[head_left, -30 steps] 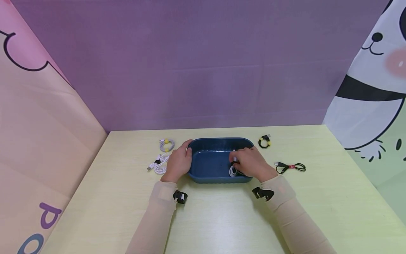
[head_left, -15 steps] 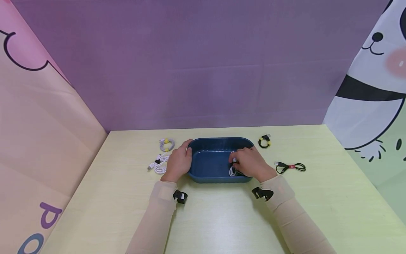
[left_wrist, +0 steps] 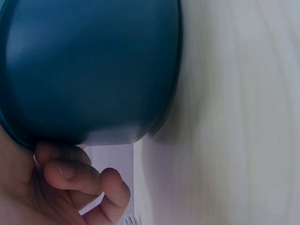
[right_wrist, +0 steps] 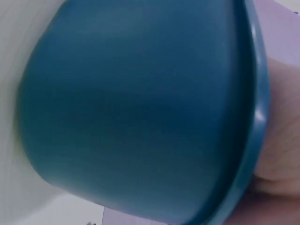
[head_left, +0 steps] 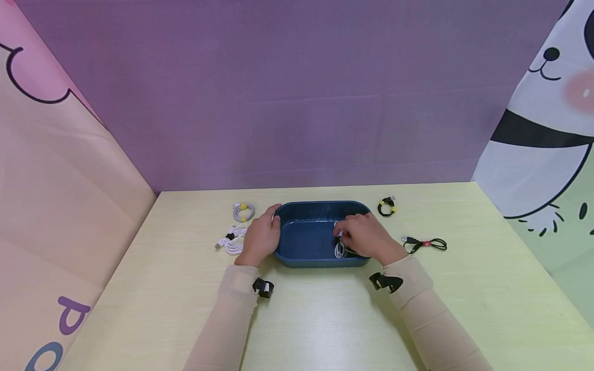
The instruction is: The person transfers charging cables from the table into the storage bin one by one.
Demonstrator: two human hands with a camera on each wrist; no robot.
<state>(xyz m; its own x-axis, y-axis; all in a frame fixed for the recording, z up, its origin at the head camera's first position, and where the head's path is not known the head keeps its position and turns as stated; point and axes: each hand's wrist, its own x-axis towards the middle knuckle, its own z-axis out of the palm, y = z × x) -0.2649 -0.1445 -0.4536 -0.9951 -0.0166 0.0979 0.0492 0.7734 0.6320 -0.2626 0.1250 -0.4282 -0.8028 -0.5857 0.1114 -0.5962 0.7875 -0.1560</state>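
Observation:
A dark blue plastic box (head_left: 301, 239) stands in the middle of the table. My left hand (head_left: 261, 238) grips its left end, thumb over the rim; in the left wrist view the curled fingers (left_wrist: 70, 176) lie against the outer wall. Reaching over the right rim, my right hand (head_left: 366, 237) pinches a coiled white cable (head_left: 340, 251) inside the box near the right end. Something black lies beside that coil, mostly covered by the hand. The right wrist view is filled by the box's outer wall (right_wrist: 136, 112), so the fingertips are hidden there.
Left of the box lie a bundled white cable (head_left: 235, 242) and a pale coiled cable with yellow ties (head_left: 244, 212). To the right are a small black cable loop (head_left: 386, 206) and a black cable with a red tie (head_left: 424, 244). A purple backdrop (head_left: 315, 103) rises behind the table.
My right hand has shifted very slightly left inside the box, and the white cable's upper end has moved a little with it. The left hand and the box stay put.

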